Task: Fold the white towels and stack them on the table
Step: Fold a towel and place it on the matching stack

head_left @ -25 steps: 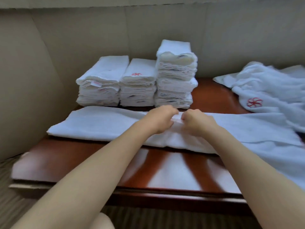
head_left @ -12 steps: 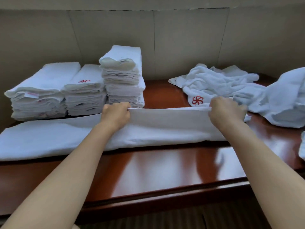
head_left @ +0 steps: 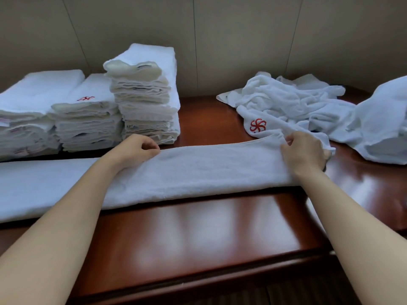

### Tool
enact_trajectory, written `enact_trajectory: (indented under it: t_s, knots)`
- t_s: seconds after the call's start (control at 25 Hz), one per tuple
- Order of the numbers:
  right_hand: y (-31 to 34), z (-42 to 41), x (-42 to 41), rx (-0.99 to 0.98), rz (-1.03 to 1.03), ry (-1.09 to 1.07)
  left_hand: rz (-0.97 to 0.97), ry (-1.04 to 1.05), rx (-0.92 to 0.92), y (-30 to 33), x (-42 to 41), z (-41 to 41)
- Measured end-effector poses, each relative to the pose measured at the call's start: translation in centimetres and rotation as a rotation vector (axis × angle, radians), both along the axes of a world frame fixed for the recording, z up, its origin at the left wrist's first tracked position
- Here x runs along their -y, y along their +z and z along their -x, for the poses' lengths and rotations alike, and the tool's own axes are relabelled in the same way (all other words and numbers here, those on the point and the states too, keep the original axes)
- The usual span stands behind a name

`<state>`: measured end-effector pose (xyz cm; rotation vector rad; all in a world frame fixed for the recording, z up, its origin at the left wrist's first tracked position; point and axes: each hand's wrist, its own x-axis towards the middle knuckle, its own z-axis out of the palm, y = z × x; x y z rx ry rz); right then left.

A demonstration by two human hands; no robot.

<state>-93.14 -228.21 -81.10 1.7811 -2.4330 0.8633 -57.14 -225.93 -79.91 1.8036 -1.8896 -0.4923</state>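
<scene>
At the far left of the worktop (head_left: 198,238) sit three stacks of folded white towels, side by side and touching. The leftmost stack (head_left: 24,115) is cut off by the frame edge. The middle stack (head_left: 88,122) has a red flower logo on its top towel. The third stack (head_left: 145,97) stands clearly taller than the other two, with uneven folded edges facing me.

In front of the stacks, the long towel (head_left: 198,170) I am working on lies flat across the glossy reddish-brown wood as a narrow band, running from the left frame edge toward the right.

My left hand (head_left: 134,150) rests on the towel's far edge near its middle, fingers curled, thumb and fingers pinching the fabric's edge. My right hand (head_left: 301,153) is at the towel's right end, its fingers curled and pinching the far corner there, which bunches a little under the grip.

Just behind my right hand lies a crumpled pile of unfolded towels (head_left: 286,102), one showing a red pinwheel logo (head_left: 257,125). Farther right, another loose towel (head_left: 378,119) is heaped near the worktop's edge. A beige panelled wall (head_left: 220,29) stands behind everything.
</scene>
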Motion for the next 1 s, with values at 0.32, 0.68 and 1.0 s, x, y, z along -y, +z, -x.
enact_trajectory:
  t_s: [0.32,0.68,1.0]
  knots:
    - [-0.3,-0.9,0.1,-0.169,0.052,-0.053,0.252,0.169,0.103,-1.9,0.6,-0.2]
    - [1.9,-12.6,-3.8,-0.314,0.065,0.413,-0.048,0.25,0.204,0.3,-1.8,-4.6]
    - [1.8,-26.7,-7.2,-0.365,0.123,0.889,0.045,0.409,0.18,1.4,-6.9,-12.2]
